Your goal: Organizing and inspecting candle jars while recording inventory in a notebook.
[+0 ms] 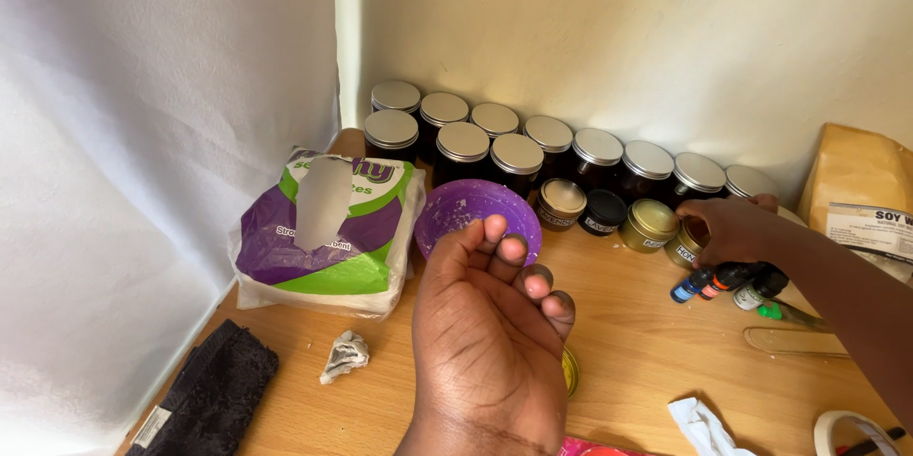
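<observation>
My left hand (490, 323) is raised over the middle of the wooden table (647, 342), its back toward me and its fingers loosely curled around nothing. A purple bowl (461, 204) sits just beyond its fingertips, and the edge of a gold tin (570, 370) shows under it. At the right, my right hand (728, 228) reaches in and grips a small gold tin (685, 249) at the end of a short row of tins: an open one (561, 199), a black one (604, 212) and another gold one (650, 225).
Dark jars with silver lids (518, 154) line the back wall. A purple-and-green wipes pack (328, 247) lies left, with crumpled paper (344, 356) and black cloth (214, 394) in front. Small dropper bottles (723, 280), a brown bag (856, 175) and a tape roll (842, 427) are right.
</observation>
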